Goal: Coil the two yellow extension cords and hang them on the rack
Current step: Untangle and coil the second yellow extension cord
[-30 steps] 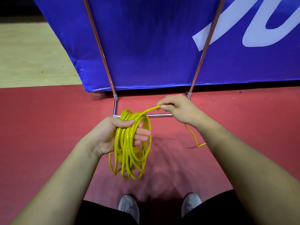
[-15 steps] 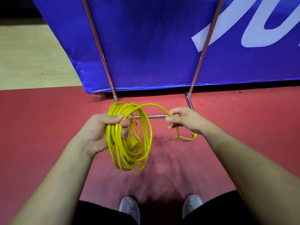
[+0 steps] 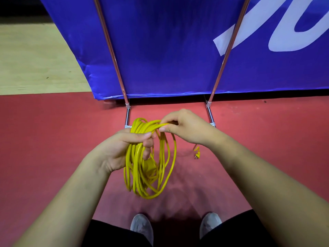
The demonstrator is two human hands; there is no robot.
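A yellow extension cord (image 3: 151, 168) hangs in a coil of several loops above the red floor. My left hand (image 3: 124, 148) is closed around the top of the coil. My right hand (image 3: 185, 127) pinches the last stretch of cord and lays it over the top of the coil, right beside my left fingers. The cord's plug end (image 3: 197, 154) dangles below my right wrist. The metal rack (image 3: 220, 65) stands just beyond my hands, two slanted poles rising from a low base frame. Only one cord is in view.
A blue banner (image 3: 169, 50) with white lettering stands behind the rack poles. Red floor (image 3: 53, 139) spreads on both sides, with pale wooden floor (image 3: 35, 59) at the far left. My grey shoes (image 3: 142, 227) are at the bottom.
My right hand has swung left and brought the loose loop onto the coil top. The tail has shortened; its plug now hangs off the floor. The coil hangs a little lower.
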